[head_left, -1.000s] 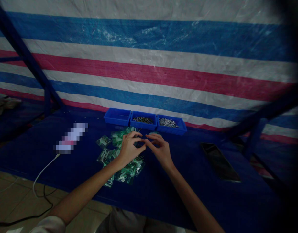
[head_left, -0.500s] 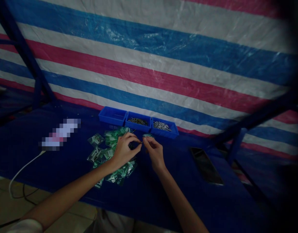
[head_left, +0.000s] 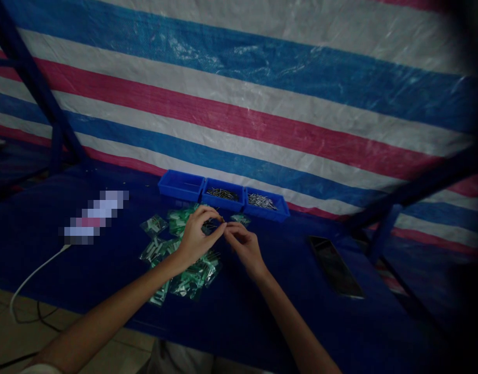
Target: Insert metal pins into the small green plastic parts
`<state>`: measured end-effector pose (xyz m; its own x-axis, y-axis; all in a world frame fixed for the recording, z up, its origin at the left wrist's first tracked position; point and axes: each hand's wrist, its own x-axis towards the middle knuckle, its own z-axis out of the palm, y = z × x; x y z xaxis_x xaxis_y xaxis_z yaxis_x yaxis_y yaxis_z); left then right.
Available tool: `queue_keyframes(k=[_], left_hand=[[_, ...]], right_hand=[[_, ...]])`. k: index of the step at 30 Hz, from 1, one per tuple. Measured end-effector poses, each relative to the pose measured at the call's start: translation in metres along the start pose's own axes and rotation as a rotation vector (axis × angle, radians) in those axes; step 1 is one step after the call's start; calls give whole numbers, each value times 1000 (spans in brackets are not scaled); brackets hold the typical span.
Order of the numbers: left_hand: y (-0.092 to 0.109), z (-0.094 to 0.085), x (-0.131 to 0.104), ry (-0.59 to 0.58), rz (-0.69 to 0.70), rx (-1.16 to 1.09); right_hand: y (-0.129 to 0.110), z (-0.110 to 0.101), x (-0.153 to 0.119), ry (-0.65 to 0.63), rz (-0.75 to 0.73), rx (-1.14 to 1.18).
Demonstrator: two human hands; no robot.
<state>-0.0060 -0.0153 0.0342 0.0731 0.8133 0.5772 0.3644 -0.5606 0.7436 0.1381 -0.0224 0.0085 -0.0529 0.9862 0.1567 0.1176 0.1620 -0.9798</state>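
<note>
Green packets (head_left: 195,275) lie in a pile at lower centre-left, around the left hand (head_left: 197,236). Its tips now meet those of the right hand (head_left: 244,246) mid-frame; a slim gap showed half a second ago. Looks like both are on one spot, my read. Tips drawn close on each; can't tell if anything's pinched. Hidden: pixelated object (head_left: 96,215) at left, pile behind left hand, contact point too small to read, far right black.

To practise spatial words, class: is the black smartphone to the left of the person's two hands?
No, the black smartphone lies on the blue table, to the right of the left hand and right hand.
</note>
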Motion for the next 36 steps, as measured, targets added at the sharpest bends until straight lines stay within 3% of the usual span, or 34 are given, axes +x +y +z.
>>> queue_keyframes(k=[3,11,17,27,36], left_hand=[[-4,0,1,1,5,41],[-28,-3,4,-236,127,390],[-44,-5,5,-299,171,463],[-50,-8,9,-275,254,478],[-50,-11,8,-304,332,473]], right_hand=[[1,-4,4,74,49,42],[7,-13,10,182,86,80],[13,-20,17,142,51,-8],[21,-28,21,87,57,-70],[4,-19,12,119,-39,-137]])
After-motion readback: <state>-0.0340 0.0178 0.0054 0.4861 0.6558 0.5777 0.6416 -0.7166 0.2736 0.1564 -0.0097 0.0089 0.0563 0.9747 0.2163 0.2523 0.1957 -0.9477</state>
